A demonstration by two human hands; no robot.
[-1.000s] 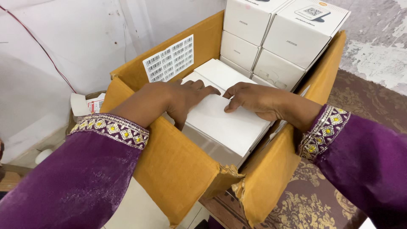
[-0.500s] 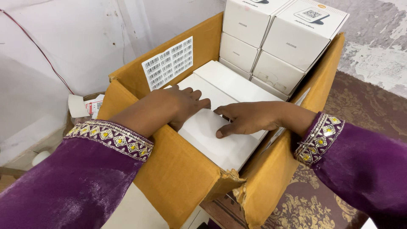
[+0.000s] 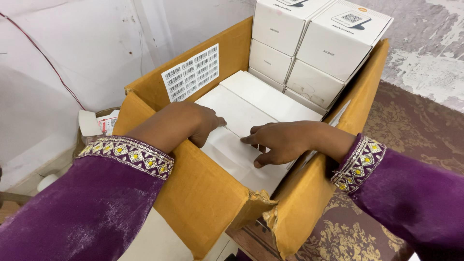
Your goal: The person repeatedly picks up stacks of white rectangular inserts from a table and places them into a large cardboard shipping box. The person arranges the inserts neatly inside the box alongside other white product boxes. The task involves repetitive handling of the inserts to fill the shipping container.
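Observation:
A brown cardboard carton (image 3: pixel 203 193) stands open before me, with white boxes packed inside. My left hand (image 3: pixel 186 123) reaches over the near wall and rests curled on the nearest flat white box (image 3: pixel 232 152). My right hand (image 3: pixel 285 140) lies on the same box from the right, fingers spread and pointing left. Neither hand grips anything. More flat white boxes (image 3: pixel 263 94) lie behind it. At the carton's far end a stack of white boxes (image 3: pixel 319 43) rises above the rim. Both arms wear purple sleeves with embroidered cuffs.
A barcode label sheet (image 3: pixel 191 72) is stuck on the carton's left inner wall. A white wall (image 3: pixel 72 58) stands to the left, with a small basket of papers (image 3: pixel 96 125) at its foot. A patterned maroon cloth (image 3: pixel 411 125) covers the surface on the right.
My right hand has slid toward me along the white box's top. My left hand stays on its left part. The view has shifted slightly.

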